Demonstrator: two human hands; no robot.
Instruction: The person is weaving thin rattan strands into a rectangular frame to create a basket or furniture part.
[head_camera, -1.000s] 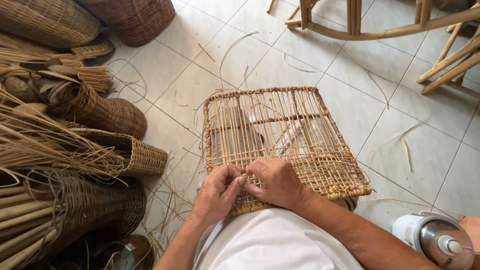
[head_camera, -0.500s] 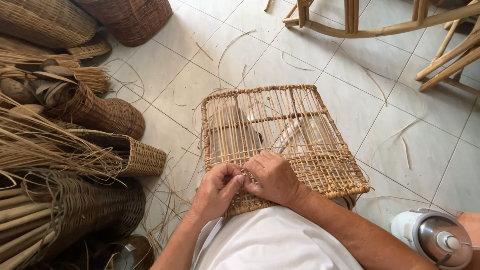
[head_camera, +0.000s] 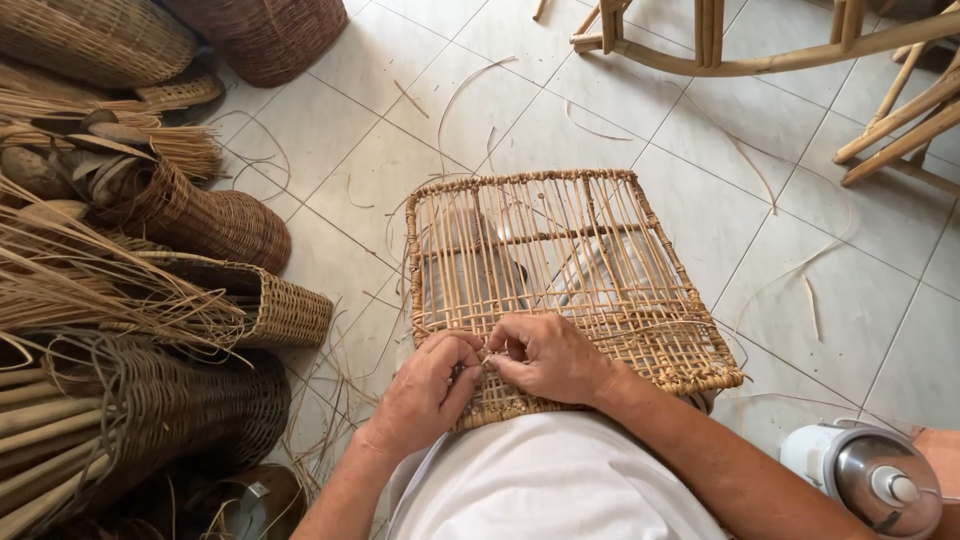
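- A square woven rattan panel (head_camera: 560, 270) lies tilted across the person's lap, its near edge against the white shirt (head_camera: 545, 480) and its far edge out over the tiled floor (head_camera: 700, 200).
- The panel's right side and near edge are closely woven; the rest is open upright canes with one crossbar, and the floor shows through.
- The left hand (head_camera: 430, 385) rests at the near edge of the panel, fingers curled in and pinched together on the weave; whether a strand lies between them cannot be told.
- The right hand (head_camera: 545, 355) lies just beside it, touching it, knuckles up, fingers bent down onto the weave at the same spot.
- Loose cane strands (head_camera: 480, 90) lie scattered on the floor around the panel.
- To the left stand several woven baskets (head_camera: 215, 225), one a small tight-woven basket (head_camera: 285, 310) just beside the panel's left edge, with bundles of dry cane (head_camera: 90, 280) lying over them.
- At the top right are the legs and curved rail of wooden furniture (head_camera: 760, 60).
- At the lower right, near the person's right forearm, stands a white pot with a metal lid (head_camera: 875, 480).
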